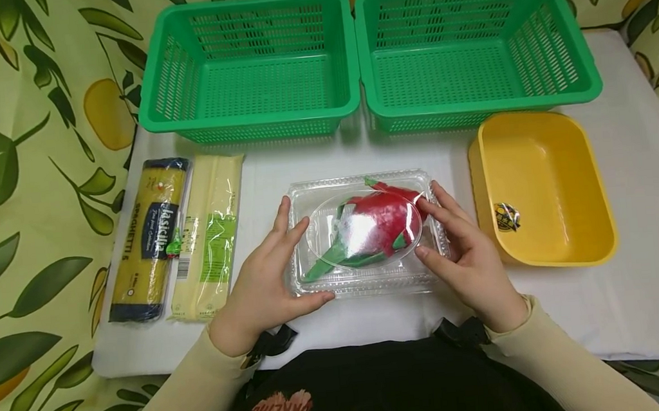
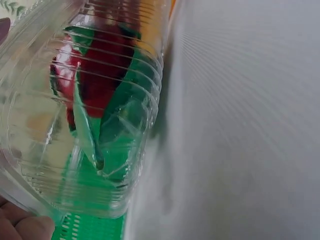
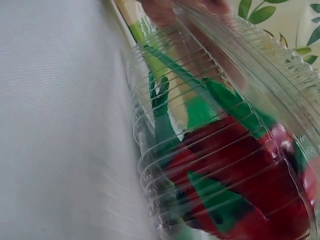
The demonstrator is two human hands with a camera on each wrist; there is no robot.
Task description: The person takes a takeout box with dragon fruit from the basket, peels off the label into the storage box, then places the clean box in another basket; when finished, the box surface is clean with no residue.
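A clear plastic clamshell box (image 1: 317, 197) lies on the table in front of the person. Inside is a red dragon fruit (image 1: 388, 217) with long green tips, seen through the lid and the ribbed walls. The left hand (image 1: 262, 278) holds the box's left end, its thumb along the front rim and its fingers toward the back left corner. At the other end, the right hand (image 1: 476, 265) has its thumb and index finger on the lid. Its other fingers lie at the right side. In the left wrist view, fingertips (image 2: 37, 227) touch the rim at a corner.
Two green baskets (image 1: 250, 118) stand side by side at the back. A yellow tub (image 1: 542, 182) with a dark sticker sits right of the right hand. Left lie a spaghetti pack (image 1: 146, 239) and a pale yellow pack (image 1: 207, 241). White cloth (image 1: 649, 206) covers the table.
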